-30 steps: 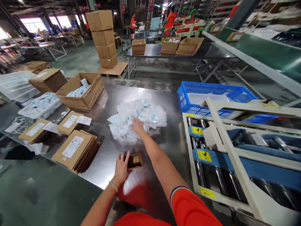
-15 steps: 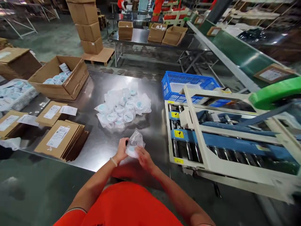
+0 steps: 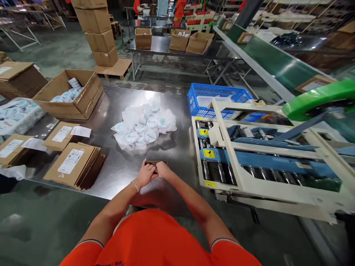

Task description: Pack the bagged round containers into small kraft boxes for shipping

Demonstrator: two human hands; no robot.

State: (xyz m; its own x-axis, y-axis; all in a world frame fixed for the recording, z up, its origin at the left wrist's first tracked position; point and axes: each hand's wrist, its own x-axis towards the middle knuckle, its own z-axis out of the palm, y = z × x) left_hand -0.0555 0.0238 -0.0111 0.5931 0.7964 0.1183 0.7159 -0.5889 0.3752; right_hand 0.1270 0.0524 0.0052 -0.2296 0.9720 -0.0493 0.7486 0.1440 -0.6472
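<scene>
My left hand (image 3: 146, 174) and my right hand (image 3: 163, 170) are close together over the near edge of the steel table (image 3: 116, 177). Both are closed on a small brown cardboard piece (image 3: 159, 162), whose edge shows just beyond the fingers; the rest of it is hidden under them. Beyond my hands lies a pile of round white and teal items in clear bubble wrap (image 3: 145, 125). No wrapped item shows in either hand.
Flat cardboard mailers (image 3: 70, 162) with labels lie at the left, below an open carton (image 3: 83, 99) of round items. To the right stand a blue crate (image 3: 194, 101) and a roller machine (image 3: 238, 157) with a green wheel.
The bubble-wrapped item that was between my hands is out of sight. My hands have come closer together and now hold a brown cardboard piece. The view has shifted slightly.
</scene>
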